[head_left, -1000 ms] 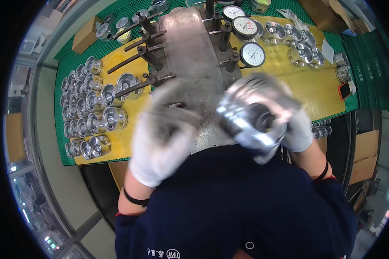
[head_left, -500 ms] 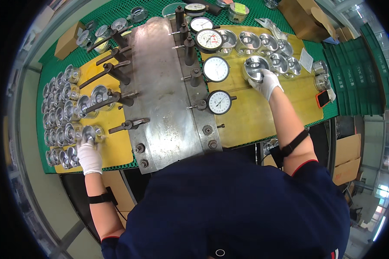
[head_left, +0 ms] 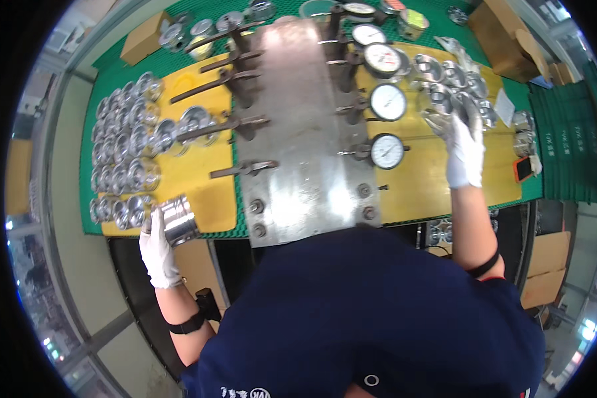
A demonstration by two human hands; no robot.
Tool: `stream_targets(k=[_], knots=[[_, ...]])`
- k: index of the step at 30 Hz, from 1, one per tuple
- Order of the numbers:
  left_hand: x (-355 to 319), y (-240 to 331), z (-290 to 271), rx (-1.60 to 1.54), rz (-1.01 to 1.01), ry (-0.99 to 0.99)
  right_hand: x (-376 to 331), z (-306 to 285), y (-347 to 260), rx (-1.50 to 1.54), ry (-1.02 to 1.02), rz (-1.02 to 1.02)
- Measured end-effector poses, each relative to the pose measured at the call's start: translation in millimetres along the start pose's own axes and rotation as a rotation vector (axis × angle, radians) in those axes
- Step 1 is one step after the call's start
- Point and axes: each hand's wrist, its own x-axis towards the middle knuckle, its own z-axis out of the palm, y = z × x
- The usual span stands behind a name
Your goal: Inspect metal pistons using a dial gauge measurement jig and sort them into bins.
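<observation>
My left hand (head_left: 158,251), in a white glove, is closed on a silver metal piston (head_left: 179,220) at the front left of the bench. That piston is tipped on its side, showing its grooved wall. Rows of similar pistons (head_left: 121,142) stand just beyond it. On the right, my gloved right hand (head_left: 459,142) reaches over another piston (head_left: 466,106), its thumb and fingers apart; blur hides whether it touches. A piston with an open top (head_left: 436,97) stands beside the thumb, among several others (head_left: 452,74).
Between my hands lies a long steel plate (head_left: 295,132) with clamp arms (head_left: 209,86) along its left and dial gauges (head_left: 387,102) along its right. A phone (head_left: 523,170), green crates (head_left: 567,142) and an open cardboard box (head_left: 507,40) are at the right.
My left hand has lifted a piston off the mat and turned it sideways, toward me. My right hand has let go of one piston and shifted right to another. The whole view has shifted.
</observation>
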Motion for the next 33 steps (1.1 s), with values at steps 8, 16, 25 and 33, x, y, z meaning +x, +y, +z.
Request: stream_targets(k=[8, 16, 25, 33], knots=[[-98.5, 106.8, 82.5, -0.463, -0.178, -0.596, -91.9, 122.3, -56.7, -0.305, -1.030, -0.391], [-86.9, 89.2, 122.6, 0.839, 0.647, -0.595, -88.4, 110.8, -50.8, -0.904, -0.866, -0.530], [-68.6, 55.3, 175.9, 0.785, 1.068, -0.671, -102.0, 84.6, -37.6, -0.683, -0.741, -0.362], [-53.0, 49.8, 197.6, 0.621, 1.073, -0.667, -120.7, 74.1, -13.4, -0.084, -0.769, 0.614]])
